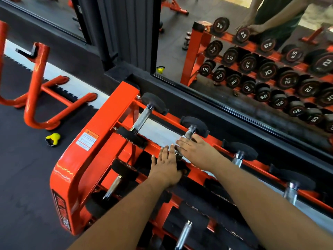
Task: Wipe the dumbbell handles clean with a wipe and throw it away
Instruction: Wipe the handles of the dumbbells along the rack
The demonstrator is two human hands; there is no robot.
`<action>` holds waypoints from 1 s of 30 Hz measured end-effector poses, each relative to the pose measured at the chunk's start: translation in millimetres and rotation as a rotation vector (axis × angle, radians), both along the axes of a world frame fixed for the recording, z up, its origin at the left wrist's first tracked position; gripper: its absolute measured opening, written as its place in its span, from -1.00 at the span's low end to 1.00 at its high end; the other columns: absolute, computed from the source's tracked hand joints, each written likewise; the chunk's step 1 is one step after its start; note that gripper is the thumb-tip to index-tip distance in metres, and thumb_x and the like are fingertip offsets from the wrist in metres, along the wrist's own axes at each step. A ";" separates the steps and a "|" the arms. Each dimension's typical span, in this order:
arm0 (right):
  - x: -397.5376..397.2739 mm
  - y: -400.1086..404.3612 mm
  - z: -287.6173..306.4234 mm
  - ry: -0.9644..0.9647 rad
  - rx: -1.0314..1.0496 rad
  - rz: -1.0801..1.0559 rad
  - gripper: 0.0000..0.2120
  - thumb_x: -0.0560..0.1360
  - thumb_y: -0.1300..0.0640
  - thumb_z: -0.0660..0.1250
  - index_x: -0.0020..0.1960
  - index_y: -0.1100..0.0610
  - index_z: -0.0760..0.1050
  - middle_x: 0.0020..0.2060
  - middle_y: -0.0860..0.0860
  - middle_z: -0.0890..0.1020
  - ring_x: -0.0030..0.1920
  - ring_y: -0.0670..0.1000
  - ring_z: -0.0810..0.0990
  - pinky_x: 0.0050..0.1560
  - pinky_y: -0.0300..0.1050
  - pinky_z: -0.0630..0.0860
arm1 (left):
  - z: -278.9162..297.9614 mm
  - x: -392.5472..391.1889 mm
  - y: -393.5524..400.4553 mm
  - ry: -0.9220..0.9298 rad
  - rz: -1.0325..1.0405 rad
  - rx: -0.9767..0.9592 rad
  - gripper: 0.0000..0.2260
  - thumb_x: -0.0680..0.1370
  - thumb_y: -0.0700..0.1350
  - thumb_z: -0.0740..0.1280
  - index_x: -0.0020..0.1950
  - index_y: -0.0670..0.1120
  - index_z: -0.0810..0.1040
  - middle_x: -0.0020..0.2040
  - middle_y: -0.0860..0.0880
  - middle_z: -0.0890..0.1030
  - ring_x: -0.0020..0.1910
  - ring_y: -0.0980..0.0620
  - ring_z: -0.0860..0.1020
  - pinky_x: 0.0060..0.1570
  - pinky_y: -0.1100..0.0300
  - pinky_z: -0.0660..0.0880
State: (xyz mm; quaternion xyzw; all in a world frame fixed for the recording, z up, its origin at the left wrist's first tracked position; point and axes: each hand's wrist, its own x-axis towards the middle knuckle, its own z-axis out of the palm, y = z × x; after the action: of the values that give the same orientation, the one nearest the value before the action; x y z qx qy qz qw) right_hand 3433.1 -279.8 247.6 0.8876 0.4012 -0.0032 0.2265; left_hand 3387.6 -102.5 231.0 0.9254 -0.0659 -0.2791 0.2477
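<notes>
The head view looks down on an orange dumbbell rack standing against a mirror, with black dumbbells lying in its top tier. Both bare hands reach to the second dumbbell from the rack's left end. The right hand lies over that dumbbell's metal handle, fingers fairly straight and close together, with a white wipe showing at the fingertips between hand and handle; whether the thumb curls round the bar underneath cannot be told. The left hand rests just beside it on the near, black end of the same dumbbell, fingers extended and together, pressing flat and gripping nothing.

To the left, the first dumbbell lies apart from the hands, its knurled handle bare. More dumbbells sit to the right along the tier, and others lie on the lower tiers under the forearms. The mirror reflects the rack with numbered dumbbell ends and the person's arms. On the dark floor left of the rack sits a small yellow kettlebell, and beyond it an orange tubular frame
</notes>
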 end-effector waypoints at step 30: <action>-4.3 19.5 -17.9 -0.002 0.164 -0.198 -0.65 0.56 0.12 0.17 0.31 0.00 0.50 0.34 -0.02 0.52 0.46 0.06 0.37 0.28 0.10 0.31 | -2.8 1.1 0.3 -0.021 0.011 -0.019 -0.13 0.61 0.19 0.24 0.65 -0.03 -0.31 0.67 -0.07 -0.21 0.64 -0.03 -0.26 0.58 -0.20 -0.23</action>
State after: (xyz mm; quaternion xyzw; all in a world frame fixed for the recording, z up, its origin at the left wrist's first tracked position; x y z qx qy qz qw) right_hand 3428.8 -260.4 229.8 0.9383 0.3103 0.0080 0.1523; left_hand 3388.7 -102.2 228.2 0.9262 -0.0659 -0.2674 0.2575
